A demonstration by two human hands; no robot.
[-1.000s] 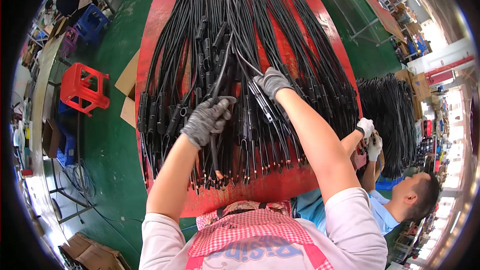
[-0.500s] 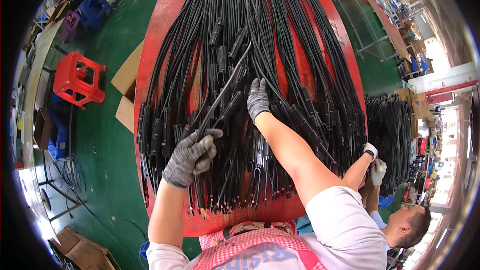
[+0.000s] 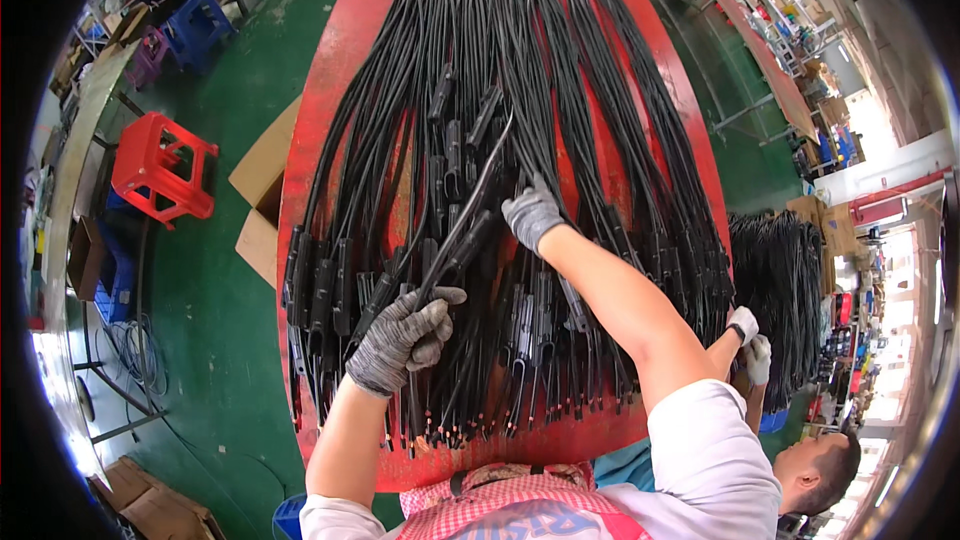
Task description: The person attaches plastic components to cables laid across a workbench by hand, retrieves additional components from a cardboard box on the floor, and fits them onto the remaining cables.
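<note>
Long black cables (image 3: 455, 70) run down the red table (image 3: 330, 125) in thick bundles. Their near ends carry black plastic housings (image 3: 525, 325) and stripped copper tips. My left hand (image 3: 400, 338), in a grey knit glove, is closed around a black cable (image 3: 466, 225) that slants up and away to the right. Farther off and to the right, my right hand (image 3: 532, 217), gloved alike, rests among the cables with its fingers curled in. What lies inside those fingers is hidden. Several loose housings (image 3: 453, 145) lie on the cables beyond both hands.
On the right a co-worker (image 3: 820, 470) in white gloves handles another hanging bundle of black cables (image 3: 775, 290). A red stool (image 3: 163, 168) stands on the green floor at the left, near an open cardboard box (image 3: 262, 175) beside the table.
My right hand has gone from stretched fingers to curled ones and shifted slightly right and nearer. My left hand keeps its cable; the whole view has shifted a little.
</note>
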